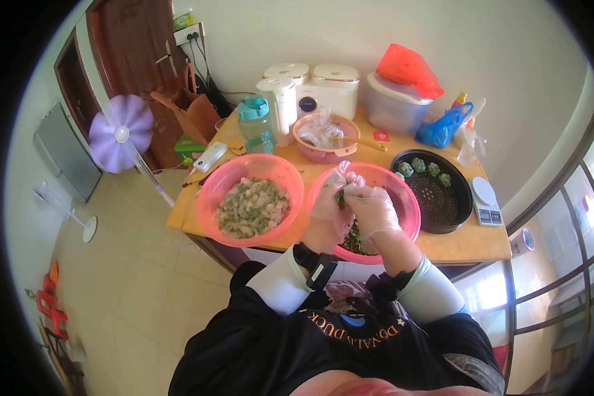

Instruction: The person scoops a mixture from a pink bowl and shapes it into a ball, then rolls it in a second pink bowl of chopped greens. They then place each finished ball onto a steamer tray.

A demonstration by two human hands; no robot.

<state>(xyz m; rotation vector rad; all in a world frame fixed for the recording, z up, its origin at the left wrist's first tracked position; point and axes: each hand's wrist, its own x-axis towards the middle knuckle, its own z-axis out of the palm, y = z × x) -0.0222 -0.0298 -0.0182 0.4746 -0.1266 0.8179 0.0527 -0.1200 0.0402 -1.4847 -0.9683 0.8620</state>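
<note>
My left hand [328,210], in a clear plastic glove, is closed around a dark green lump [340,198], mostly hidden by fingers. Against it, my gloved right hand [374,210] has its fingers pinched together; what they grip is hidden. Both hands are above a pink bowl [412,210] with chopped dark green filling [353,241] in it. Left of them stands another pink bowl [205,198], full of a pale and green chopped mixture [252,208]. To the right, a round black perforated pan [465,208] has several green leafy-looking balls [433,169] along its far side.
A white kitchen scale [488,214] sits at the table's right edge. Behind the bowls are a smaller pink basin [350,150] with a plastic bag, a teal bottle [255,125], white appliances [333,89] and a lidded tub [393,109]. A purple fan [121,134] stands left.
</note>
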